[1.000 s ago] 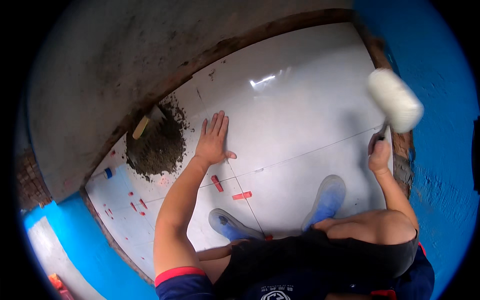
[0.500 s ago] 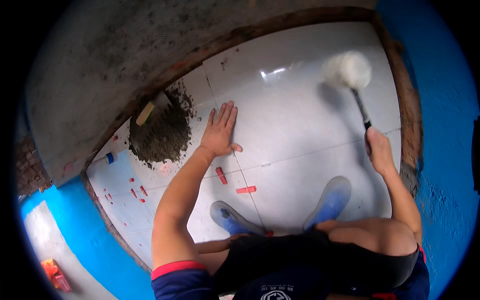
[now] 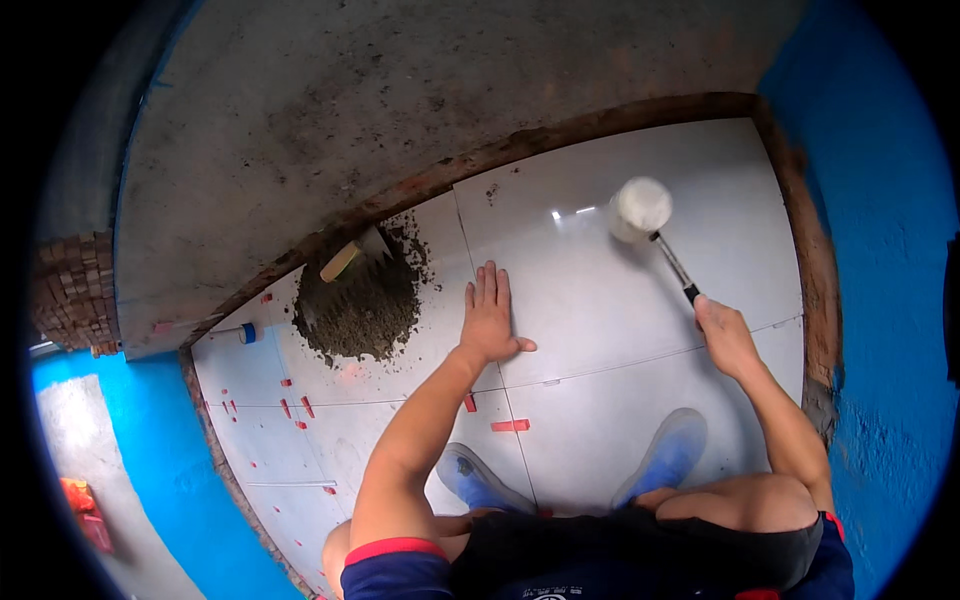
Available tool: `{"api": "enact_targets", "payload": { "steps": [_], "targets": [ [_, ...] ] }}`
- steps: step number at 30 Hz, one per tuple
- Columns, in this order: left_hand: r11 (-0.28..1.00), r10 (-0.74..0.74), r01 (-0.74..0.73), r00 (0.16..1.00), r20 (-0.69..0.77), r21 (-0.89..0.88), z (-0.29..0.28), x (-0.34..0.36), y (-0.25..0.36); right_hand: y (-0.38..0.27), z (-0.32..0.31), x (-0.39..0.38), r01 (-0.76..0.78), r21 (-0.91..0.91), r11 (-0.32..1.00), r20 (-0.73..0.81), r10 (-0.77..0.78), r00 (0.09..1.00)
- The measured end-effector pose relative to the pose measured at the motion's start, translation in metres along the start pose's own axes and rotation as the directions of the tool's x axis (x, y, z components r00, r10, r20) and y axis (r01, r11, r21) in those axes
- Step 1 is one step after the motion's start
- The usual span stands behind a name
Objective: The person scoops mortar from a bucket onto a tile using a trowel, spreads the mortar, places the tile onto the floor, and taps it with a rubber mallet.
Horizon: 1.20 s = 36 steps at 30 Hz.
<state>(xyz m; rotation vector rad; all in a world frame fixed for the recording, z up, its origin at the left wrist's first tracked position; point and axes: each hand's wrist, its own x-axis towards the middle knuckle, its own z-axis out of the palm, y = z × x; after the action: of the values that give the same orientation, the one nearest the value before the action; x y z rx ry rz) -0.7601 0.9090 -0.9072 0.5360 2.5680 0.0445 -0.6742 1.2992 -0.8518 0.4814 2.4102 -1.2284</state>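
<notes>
My right hand [image 3: 724, 335] grips the black end of a rubber mallet [image 3: 642, 207] with a large white head and a metal shaft. The head is at the surface of a big pale floor tile [image 3: 620, 310]; I cannot tell whether it touches. Flat across the joint between two tiles lies my left hand [image 3: 488, 322], its fingers stretched forward and thumb out to the side. Just left of it a heap of grey-brown mortar [image 3: 365, 315] rests on the neighbouring tile. A trowel with a yellow handle [image 3: 340, 262] sits in the heap.
Red tile wedges [image 3: 510, 426] lie scattered at the joints, several more at the left. A blue roll of tape [image 3: 248, 333] is near the left edge. Bare grey wall [image 3: 400, 90] rises beyond, a blue wall [image 3: 885, 300] at right. Stacked bricks [image 3: 78, 290] stand far left.
The view has tilted, so the floor sits lower in the picture. The mallet head has come down and left toward the tile. My left hand stays flat by the joint.
</notes>
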Motion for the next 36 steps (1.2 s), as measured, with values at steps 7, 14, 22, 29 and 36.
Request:
{"api": "enact_targets", "payload": {
  "steps": [7, 14, 22, 29, 36],
  "targets": [
    [0.996, -0.049, 0.045, 0.998, -0.049, -0.079, 0.001, 0.011, 0.012, 0.009, 0.039, 0.023, 0.410, -0.017, 0.912, -0.279, -0.398, 0.874],
    [0.992, -0.084, 0.081, 0.996, -0.022, -0.091, 0.012, -0.003, 0.007, -0.056, 0.047, 0.018, 0.349, 0.122, 0.929, -0.083, -0.341, 0.937],
    [0.992, -0.119, 0.120, 0.993, 0.026, -0.047, -0.004, -0.002, 0.004, -0.095, 0.047, 0.031, 0.197, 0.038, 0.980, 0.152, -0.200, 0.968],
    [0.994, -0.078, 0.080, 0.997, 0.024, -0.077, -0.001, 0.008, 0.013, -0.018, 0.063, 0.048, 0.164, -0.068, 0.984, 0.006, -0.164, 0.986],
    [0.993, -0.044, 0.040, 0.998, -0.033, -0.112, 0.009, 0.007, 0.010, 0.004, 0.019, 0.046, 0.143, 0.121, 0.982, -0.326, -0.097, 0.940]
  ]
}}
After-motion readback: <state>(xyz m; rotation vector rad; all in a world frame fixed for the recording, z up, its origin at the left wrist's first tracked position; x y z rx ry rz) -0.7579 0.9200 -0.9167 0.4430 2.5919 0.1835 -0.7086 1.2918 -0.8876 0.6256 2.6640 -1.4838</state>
